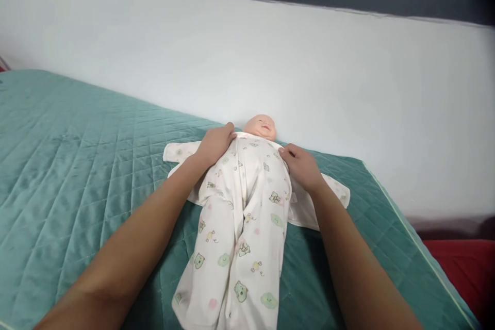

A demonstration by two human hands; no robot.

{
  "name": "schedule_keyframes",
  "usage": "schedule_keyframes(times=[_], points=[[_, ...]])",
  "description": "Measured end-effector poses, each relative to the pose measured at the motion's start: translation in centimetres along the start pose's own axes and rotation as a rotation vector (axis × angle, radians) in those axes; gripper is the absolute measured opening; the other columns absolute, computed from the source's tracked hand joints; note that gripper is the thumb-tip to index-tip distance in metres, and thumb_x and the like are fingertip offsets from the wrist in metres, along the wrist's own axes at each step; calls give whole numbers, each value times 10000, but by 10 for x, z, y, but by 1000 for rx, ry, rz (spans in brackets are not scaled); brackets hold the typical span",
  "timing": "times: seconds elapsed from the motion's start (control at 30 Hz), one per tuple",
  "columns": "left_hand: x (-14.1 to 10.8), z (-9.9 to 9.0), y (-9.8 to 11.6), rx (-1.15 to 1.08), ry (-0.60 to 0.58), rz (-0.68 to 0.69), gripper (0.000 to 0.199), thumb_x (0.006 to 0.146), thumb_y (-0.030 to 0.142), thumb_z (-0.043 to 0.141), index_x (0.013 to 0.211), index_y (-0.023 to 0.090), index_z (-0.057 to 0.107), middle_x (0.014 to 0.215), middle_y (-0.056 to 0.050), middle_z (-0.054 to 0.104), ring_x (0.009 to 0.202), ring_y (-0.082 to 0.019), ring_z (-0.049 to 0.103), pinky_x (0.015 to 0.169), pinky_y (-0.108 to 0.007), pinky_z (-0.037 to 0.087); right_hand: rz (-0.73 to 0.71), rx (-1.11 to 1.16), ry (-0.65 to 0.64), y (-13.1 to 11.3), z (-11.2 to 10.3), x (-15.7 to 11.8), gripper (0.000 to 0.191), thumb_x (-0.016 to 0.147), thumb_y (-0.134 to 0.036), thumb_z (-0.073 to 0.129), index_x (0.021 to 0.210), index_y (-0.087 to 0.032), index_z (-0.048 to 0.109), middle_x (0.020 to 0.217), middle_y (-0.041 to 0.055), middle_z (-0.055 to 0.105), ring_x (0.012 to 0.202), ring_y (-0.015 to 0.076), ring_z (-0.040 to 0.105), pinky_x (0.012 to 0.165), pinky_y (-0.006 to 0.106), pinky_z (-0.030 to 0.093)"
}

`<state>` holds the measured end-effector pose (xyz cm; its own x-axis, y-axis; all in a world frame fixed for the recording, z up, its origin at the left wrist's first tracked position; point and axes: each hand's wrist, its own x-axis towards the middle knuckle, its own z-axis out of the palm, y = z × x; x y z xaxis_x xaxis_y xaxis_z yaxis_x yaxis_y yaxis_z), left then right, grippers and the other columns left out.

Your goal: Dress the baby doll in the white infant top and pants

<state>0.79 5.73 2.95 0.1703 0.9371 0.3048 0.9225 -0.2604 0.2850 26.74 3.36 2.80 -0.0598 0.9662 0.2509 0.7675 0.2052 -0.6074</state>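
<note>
A baby doll (261, 127) lies face up on the green quilted bed cover, its head toward the wall. White baby pants (247, 237) with printed green and pink animals cover its body up to the neck. My left hand (217, 144) is closed on the top edge of the pants at the doll's left-of-picture side. On the other side, my right hand (301, 165) pinches the same edge between thumb and fingers. A white baby shirt (305, 211) is spread open under the doll, its sleeves reaching out past both hands. The doll's arms and legs are hidden.
The green quilted cover (85, 165) spans the bed, with a pale piped edge at the right. Behind stands a white wall (247, 56) with a dark band along its top. Something red (464, 273) sits beyond the bed's right edge.
</note>
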Motion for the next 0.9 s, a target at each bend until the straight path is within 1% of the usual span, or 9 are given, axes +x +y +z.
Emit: schedule_keyframes(times=[0.17, 0.27, 0.33, 0.4, 0.47, 0.57, 0.73, 0.8, 0.9], points=[[1, 4, 4, -4, -29, -44, 263, 1013, 341, 388, 1090, 178, 579, 876, -91, 703, 793, -239, 639, 692, -312, 408, 62, -82, 121, 1, 11, 5, 349, 892, -473, 461, 641, -231, 436, 630, -9, 525, 629, 173, 448, 627, 306, 314], [-3, 9, 1, -48, 5, 34, 284, 1006, 344, 410, 1177, 228, 605, 1134, -86, 690, 1024, -255, 619, 805, -340, 434, 68, -37, 177, 3, 19, 4, 314, 865, -497, 519, 697, -236, 471, 675, 0, 575, 653, 185, 497, 646, 315, 361], [-8, 13, -2, -23, 30, 117, 358, 1014, 350, 385, 1330, 308, 548, 1300, -63, 631, 1184, -280, 547, 910, -390, 416, 32, 33, 202, 4, 21, 1, 251, 860, -485, 540, 824, -237, 537, 787, 25, 648, 732, 212, 570, 699, 337, 418], [-13, 16, -6, 15, 7, 154, 429, 1015, 371, 369, 1436, 380, 451, 1370, -50, 595, 1239, -301, 504, 965, -441, 390, -47, 73, 173, 4, 22, -4, 260, 894, -456, 502, 1019, -243, 585, 973, 58, 704, 868, 247, 628, 791, 381, 462], [-18, 18, -9, 33, -22, 152, 472, 1005, 387, 383, 1477, 385, 399, 1390, -56, 584, 1245, -309, 495, 987, -466, 380, -146, 69, 93, 3, 20, -9, 342, 944, -432, 424, 1196, -265, 585, 1181, 72, 696, 1034, 273, 636, 907, 433, 464], [-28, 19, -14, 48, -5, 141, 475, 998, 369, 388, 1471, 339, 420, 1426, -70, 559, 1296, -306, 457, 1025, -479, 368, -267, 34, 14, 0, 17, -18, 426, 973, -414, 370, 1325, -281, 570, 1370, 59, 624, 1239, 283, 567, 1051, 467, 411], [-64, 16, -20, 80, 59, 103, 500, 993, 320, 397, 1488, 249, 414, 1558, -117, 406, 1436, -310, 311, 1150, -523, 257, -360, -3, 15, -5, 13, -35, 457, 952, -406, 429, 1358, -254, 574, 1407, 68, 601, 1280, 286, 544, 1096, 459, 391], [-87, 12, -21, 85, 70, 90, 523, 986, 323, 416, 1503, 241, 390, 1592, -129, 346, 1475, -326, 241, 1176, -558, 198, -384, -18, 15, -7, 12, -47, 444, 946, -386, 437, 1332, -230, 588, 1396, 87, 604, 1276, 286, 539, 1099, 464, 388], [-129, 2, -19, 42, 105, 77, 529, 976, 301, 432, 1496, 216, 395, 1574, -146, 364, 1484, -330, 224, 1179, -559, 209, -392, -51, 42, -10, 15, -73, 452, 925, -342, 461, 1334, -185, 574, 1421, 130, 569, 1322, 298, 490, 1138, 502, 336]])
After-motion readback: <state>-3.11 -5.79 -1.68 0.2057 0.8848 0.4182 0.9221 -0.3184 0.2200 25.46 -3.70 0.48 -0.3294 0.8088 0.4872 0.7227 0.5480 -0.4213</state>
